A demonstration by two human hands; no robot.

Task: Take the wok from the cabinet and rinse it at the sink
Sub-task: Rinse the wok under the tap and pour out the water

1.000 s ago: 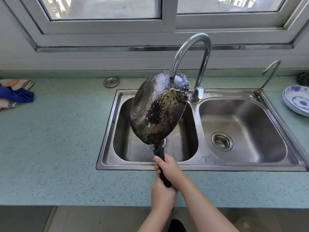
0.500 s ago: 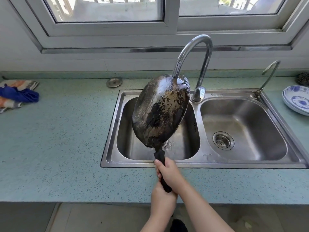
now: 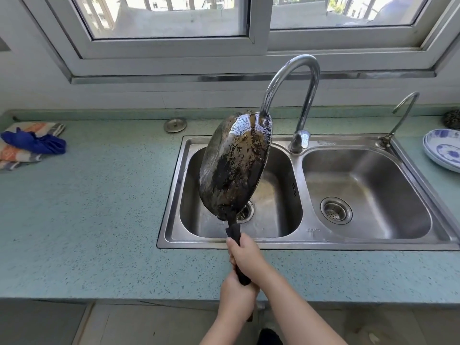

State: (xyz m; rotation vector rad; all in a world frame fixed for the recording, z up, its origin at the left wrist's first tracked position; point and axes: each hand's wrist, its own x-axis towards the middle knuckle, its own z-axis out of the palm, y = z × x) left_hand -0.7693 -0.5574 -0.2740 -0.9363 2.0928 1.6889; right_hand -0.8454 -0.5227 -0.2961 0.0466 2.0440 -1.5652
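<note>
- Blackened round steel wok (image 3: 235,165), already out of the cabinet, tilts under the curved chrome tap (image 3: 288,95) over the steel sink's (image 3: 171,195) left basin.
- Your right hand (image 3: 245,255) and left hand (image 3: 236,297) have fingers clenched round its black handle (image 3: 234,232).
- Rinsing looks underway; setting it down remains.

1. My wok (image 3: 234,165) stands tilted on edge over the sink (image 3: 308,244)'s left basin, blocking it.
2. The tall faucet (image 3: 293,78) arches just behind the wok's top rim.
3. The sink's right basin lies open.
4. Left of the sink, bare counter (image 3: 99,207) reaches the cloths (image 3: 29,145).
</note>
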